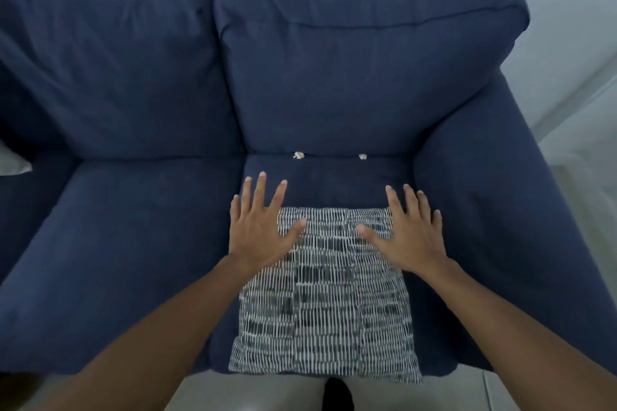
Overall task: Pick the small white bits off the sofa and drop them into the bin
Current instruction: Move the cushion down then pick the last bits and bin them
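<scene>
Two small white bits lie in the crease between seat and back cushion of the dark blue sofa [140, 237]: one bit [298, 155] to the left, another bit [362, 156] to the right. My left hand [260, 223] is spread flat with fingers apart at the far left corner of a black-and-white patterned cushion [325, 304] on the right seat. My right hand [407, 227] is spread the same way at its far right corner. Both hands hold nothing and stop short of the bits. No bin is in view.
The sofa's right armrest [494, 210] rises beside my right hand. A pale object [13, 162] pokes in at the left edge. Light floor [253, 394] shows in front of the sofa, with a dark shape [337, 394] at the bottom middle.
</scene>
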